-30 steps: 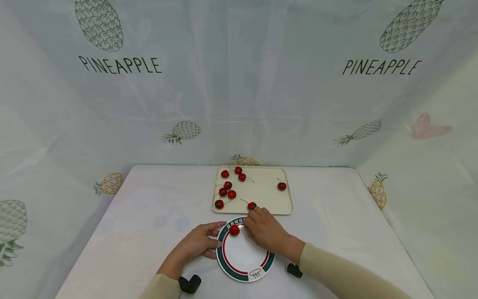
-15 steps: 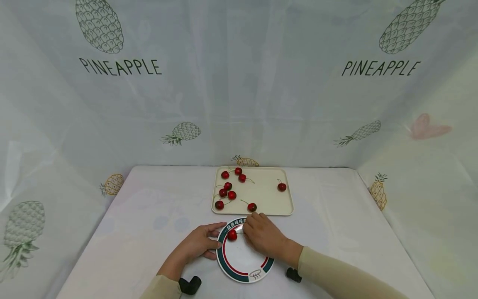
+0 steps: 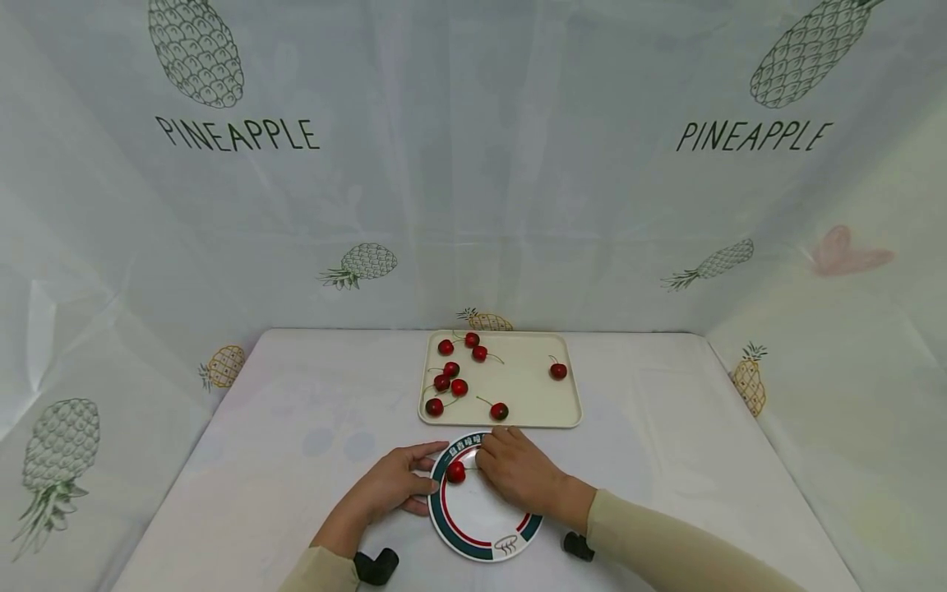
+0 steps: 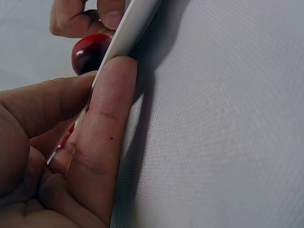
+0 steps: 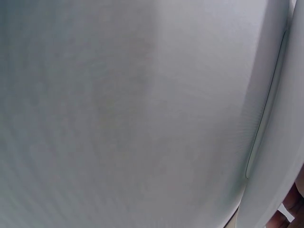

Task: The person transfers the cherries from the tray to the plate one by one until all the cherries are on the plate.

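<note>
A round white plate [image 3: 479, 518] with a dark green and red rim lies on the table. My left hand [image 3: 388, 483] pinches its left edge, thumb on top and index finger against the underside, as the left wrist view shows. A red cherry [image 3: 455, 472] is over the plate's upper left part, near the rim. My right hand [image 3: 521, 470] pinches this cherry's stem above the plate. In the left wrist view the dark red cherry [image 4: 89, 53] shows beyond the plate edge [image 4: 126, 35]. The right wrist view catches only some fingers [image 5: 297, 209] behind the plate's side [image 5: 280, 128].
Behind the plate stands a cream rectangular tray [image 3: 525, 399]. Several stemmed cherries lie mostly on its left side, with one cherry [image 3: 558, 372] at the right and another cherry [image 3: 499, 411] by the front edge. A white cloth [image 3: 296, 395] covers the table.
My right hand has moved slightly toward me, away from the tray. The cherry it holds has shifted down and left over the plate. My left hand has stayed at the plate's edge.
</note>
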Available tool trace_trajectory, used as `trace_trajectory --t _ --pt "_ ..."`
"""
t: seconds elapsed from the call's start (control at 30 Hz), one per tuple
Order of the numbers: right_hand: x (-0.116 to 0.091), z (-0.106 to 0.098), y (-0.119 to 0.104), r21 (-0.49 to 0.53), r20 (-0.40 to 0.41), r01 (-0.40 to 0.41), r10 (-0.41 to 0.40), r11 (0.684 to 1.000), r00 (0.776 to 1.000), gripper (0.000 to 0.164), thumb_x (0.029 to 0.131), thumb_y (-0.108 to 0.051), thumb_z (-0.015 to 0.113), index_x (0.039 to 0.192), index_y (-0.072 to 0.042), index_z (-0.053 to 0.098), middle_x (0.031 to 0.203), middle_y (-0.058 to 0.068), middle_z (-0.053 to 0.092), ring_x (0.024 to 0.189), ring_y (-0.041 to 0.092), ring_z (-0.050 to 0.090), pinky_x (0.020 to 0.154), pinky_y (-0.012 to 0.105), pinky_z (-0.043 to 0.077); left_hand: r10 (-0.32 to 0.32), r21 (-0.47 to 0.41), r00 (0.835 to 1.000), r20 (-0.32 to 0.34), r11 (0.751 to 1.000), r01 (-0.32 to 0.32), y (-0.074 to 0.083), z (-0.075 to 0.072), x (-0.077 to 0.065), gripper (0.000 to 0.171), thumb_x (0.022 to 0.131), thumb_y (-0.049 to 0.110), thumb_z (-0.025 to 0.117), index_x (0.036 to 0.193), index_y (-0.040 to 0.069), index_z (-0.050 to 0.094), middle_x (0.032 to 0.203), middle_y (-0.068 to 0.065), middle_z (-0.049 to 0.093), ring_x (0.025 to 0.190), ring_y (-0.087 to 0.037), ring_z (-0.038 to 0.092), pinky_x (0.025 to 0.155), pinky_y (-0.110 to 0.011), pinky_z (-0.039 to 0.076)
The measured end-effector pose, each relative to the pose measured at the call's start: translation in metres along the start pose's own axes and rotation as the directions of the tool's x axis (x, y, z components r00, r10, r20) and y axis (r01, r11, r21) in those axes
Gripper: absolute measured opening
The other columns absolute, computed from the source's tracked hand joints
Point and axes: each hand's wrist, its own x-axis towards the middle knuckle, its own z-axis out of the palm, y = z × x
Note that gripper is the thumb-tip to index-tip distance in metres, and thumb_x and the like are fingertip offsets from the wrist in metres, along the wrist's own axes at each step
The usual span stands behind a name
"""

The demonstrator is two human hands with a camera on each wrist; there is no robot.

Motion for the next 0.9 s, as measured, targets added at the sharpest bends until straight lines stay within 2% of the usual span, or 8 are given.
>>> trace_trajectory --t 0.2,0.37,0.5,0.63,0.77,0.9 --pt "0.001 0.001 0.000 0.000 -0.003 0.006 -0.006 1.000 1.000 0.012 0.104 -0.032 0.068 0.106 -0.021 0.069 0.104 -0.006 0.063 0.096 0.014 0.050 0.080 0.025 0.043 0.001 -0.001 1.000 -0.005 1.000 -0.001 0.000 0.000 0.000 0.069 0.091 0.001 0.077 0.155 0.016 0.054 0.122 -0.012 0.068 0.080 -0.021 0.075 0.069 -0.039 0.068" --pt "0.001 0.000 0.001 0.021 0.012 0.002 -0.002 1.000 1.000 0.019 0.103 -0.039 0.068 0.109 -0.021 0.070 0.106 -0.006 0.063 0.098 0.014 0.051 0.083 0.026 0.044 -0.004 -0.013 1.000 0.000 1.000 0.004 -0.002 0.000 0.001 0.069 0.091 0.000 0.077 0.155 0.016 0.055 0.121 -0.012 0.068 0.080 -0.021 0.075 0.069 -0.038 0.068" --pt "0.005 -0.009 0.006 0.041 0.021 -0.009 0.008 0.999 1.000 0.026 0.101 -0.044 0.069 0.112 -0.021 0.071 0.107 -0.005 0.063 0.101 0.014 0.052 0.085 0.028 0.046 -0.004 -0.015 1.000 -0.002 1.000 0.004 -0.002 -0.001 0.000 0.068 0.091 0.000 0.077 0.154 0.016 0.055 0.120 -0.012 0.069 0.080 -0.021 0.075 0.069 -0.039 0.068" --pt "0.015 -0.020 0.022 0.041 0.011 -0.030 0.029 0.999 1.000 0.025 0.100 -0.042 0.071 0.113 -0.021 0.073 0.106 -0.005 0.063 0.099 0.014 0.052 0.084 0.028 0.048 0.000 -0.015 1.000 -0.004 1.000 0.000 -0.001 0.000 -0.001 0.068 0.092 0.001 0.077 0.154 0.015 0.055 0.120 -0.012 0.069 0.080 -0.021 0.075 0.069 -0.039 0.068" --pt "0.029 -0.028 0.047 0.022 -0.013 -0.063 0.063 0.998 0.998 0.020 0.100 -0.034 0.073 0.113 -0.020 0.073 0.105 -0.004 0.063 0.097 0.015 0.052 0.085 0.029 0.050 0.002 -0.019 1.000 -0.007 1.000 -0.002 0.001 0.000 -0.002 0.068 0.092 -0.001 0.076 0.154 0.015 0.055 0.120 -0.012 0.069 0.080 -0.021 0.075 0.069 -0.039 0.068" --pt "0.043 -0.028 0.069 0.013 0.017 -0.078 0.078 0.997 0.997 0.020 0.100 -0.030 0.073 0.115 -0.018 0.072 0.107 -0.001 0.064 0.099 0.017 0.052 0.088 0.032 0.051 -0.007 -0.018 1.000 -0.010 1.000 0.006 0.001 0.000 -0.002 0.067 0.092 -0.001 0.076 0.154 0.015 0.056 0.120 -0.011 0.069 0.080 -0.020 0.075 0.069 -0.038 0.068"
